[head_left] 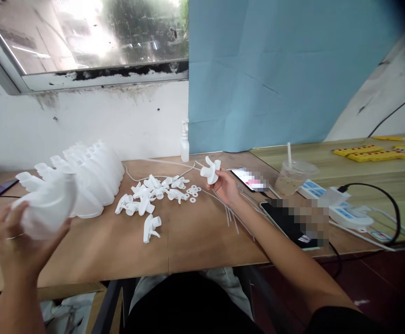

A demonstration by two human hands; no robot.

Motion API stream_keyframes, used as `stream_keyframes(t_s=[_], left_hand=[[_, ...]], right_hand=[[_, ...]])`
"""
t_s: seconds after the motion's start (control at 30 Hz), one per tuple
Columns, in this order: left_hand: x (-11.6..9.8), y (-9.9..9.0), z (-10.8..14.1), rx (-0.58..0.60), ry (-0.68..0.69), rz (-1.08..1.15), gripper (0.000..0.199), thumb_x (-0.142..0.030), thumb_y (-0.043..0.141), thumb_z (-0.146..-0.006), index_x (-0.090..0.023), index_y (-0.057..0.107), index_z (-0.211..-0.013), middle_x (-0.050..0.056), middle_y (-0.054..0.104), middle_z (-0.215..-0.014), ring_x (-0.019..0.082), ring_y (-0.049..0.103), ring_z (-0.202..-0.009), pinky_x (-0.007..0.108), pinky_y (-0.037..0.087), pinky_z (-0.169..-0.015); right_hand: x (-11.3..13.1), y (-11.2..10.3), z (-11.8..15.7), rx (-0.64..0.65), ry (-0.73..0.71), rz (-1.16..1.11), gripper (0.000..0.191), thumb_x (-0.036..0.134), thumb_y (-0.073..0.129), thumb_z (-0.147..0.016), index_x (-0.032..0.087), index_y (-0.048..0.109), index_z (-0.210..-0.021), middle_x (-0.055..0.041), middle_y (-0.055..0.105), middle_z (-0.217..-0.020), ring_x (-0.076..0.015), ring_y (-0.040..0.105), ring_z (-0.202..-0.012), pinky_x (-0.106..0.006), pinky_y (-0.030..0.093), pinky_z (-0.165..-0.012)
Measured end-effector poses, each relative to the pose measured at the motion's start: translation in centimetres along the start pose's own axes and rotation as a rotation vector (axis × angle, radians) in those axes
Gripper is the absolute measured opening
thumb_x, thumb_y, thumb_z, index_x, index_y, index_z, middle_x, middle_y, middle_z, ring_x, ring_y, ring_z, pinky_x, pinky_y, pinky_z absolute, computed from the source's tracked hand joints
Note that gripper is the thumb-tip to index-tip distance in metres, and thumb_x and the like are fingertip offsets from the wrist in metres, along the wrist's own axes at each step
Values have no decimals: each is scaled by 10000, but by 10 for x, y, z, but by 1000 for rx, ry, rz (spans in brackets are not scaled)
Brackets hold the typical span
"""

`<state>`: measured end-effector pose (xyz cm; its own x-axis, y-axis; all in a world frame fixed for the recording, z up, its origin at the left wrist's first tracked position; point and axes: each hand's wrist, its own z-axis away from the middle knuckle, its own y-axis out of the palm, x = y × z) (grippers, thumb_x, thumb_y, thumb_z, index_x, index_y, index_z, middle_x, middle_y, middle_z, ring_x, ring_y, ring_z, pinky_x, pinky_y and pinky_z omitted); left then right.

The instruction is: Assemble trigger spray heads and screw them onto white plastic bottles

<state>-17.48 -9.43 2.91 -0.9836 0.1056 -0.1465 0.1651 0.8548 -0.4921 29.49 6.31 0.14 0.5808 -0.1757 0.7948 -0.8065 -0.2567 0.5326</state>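
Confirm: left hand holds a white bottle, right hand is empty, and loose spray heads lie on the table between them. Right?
One fix: the right hand isn't empty; it holds a white spray head, per the head view. The rest stands: left hand on a white bottle, loose spray heads on the table between them.
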Motion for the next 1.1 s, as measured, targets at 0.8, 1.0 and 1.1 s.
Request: stream_keyframes(t_s=[0.8,1.0,1.1], left_hand=[[-45,27,-3,-19,381,-217,874,-421,781,-677,-374,345,-1433,132,457,-1409,392,469,-1250,525,366,-1018],[-54,28,-2,6,403,-179,865,-398,775,-690,-368,348,-1441,134,461,-1404,391,468,-1243,534,359,-1024],[-62,36,0,61,400,-135,817,-368,755,-716,-334,377,-1440,150,442,-1415,393,432,-1271,535,332,-1044]], right_hand=[[0,-3,0,-44,-90,163,185,308,597,-750,234,447,-829,22,570,-716,-139,527,-514,-264,403,-410],[-4,-2,3,-11,-75,218,193,321,614,-757,229,455,-817,28,572,-691,-136,532,-507,-269,427,-428],[-7,-2,3,-5,-68,226,203,335,626,-760,232,474,-848,31,571,-693,-140,536,-526,-272,446,-437]])
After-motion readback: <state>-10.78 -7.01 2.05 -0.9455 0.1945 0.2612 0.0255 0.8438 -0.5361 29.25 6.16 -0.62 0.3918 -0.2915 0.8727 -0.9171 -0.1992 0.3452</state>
